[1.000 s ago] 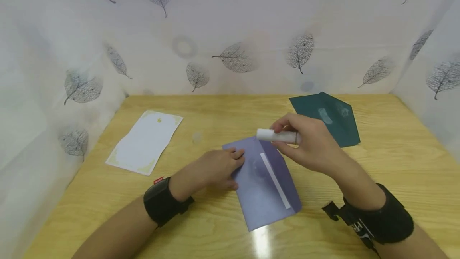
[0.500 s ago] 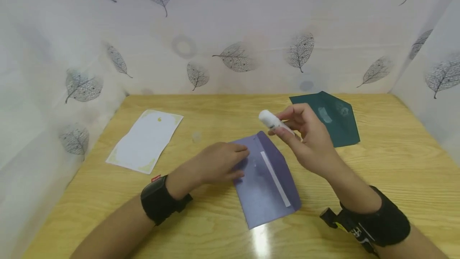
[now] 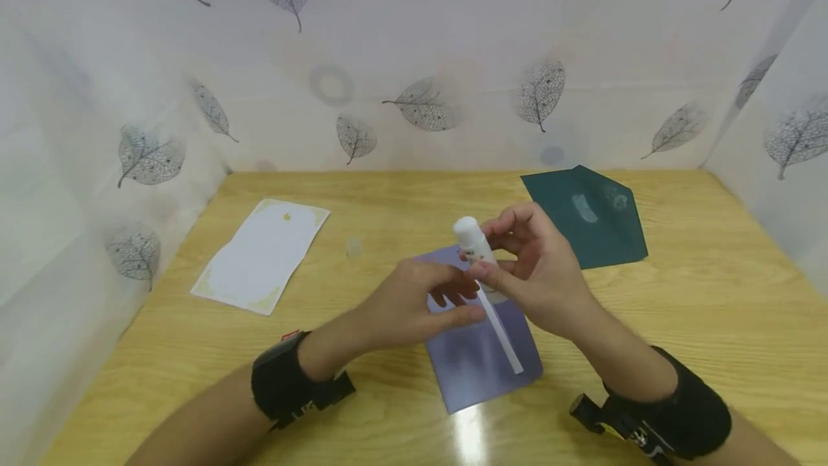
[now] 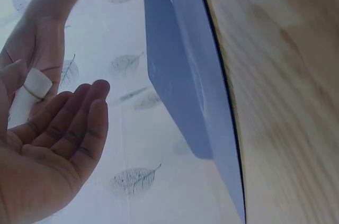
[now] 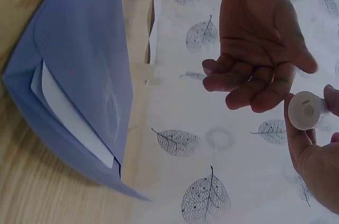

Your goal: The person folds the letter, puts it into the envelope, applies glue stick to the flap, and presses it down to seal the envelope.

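Note:
My right hand (image 3: 546, 275) pinches a white glue stick (image 3: 474, 239) between thumb and fingers, tilted above a purple envelope (image 3: 462, 372). My left hand (image 3: 414, 304) is raised over the envelope, its fingers loosely bent near the lower part of the stick and holding nothing. In the left wrist view, that palm faces up, apart from the glue stick (image 4: 33, 94). The envelope's flap stands partly lifted in the right wrist view, with a white strip (image 5: 74, 115) by its opening. The round end of the glue stick (image 5: 304, 110) faces that camera.
A white sheet with yellow corner patterns (image 3: 261, 257) lies at the left of the wooden table (image 3: 310, 408). At the back right lies a dark green envelope (image 3: 608, 229). A small pale round piece (image 3: 353, 247) sits between them. A leaf-print curtain (image 3: 414, 34) hangs behind.
My left hand has lifted off the envelope and moved right toward the glue stick. The right hand has turned the stick from lying level to more upright.

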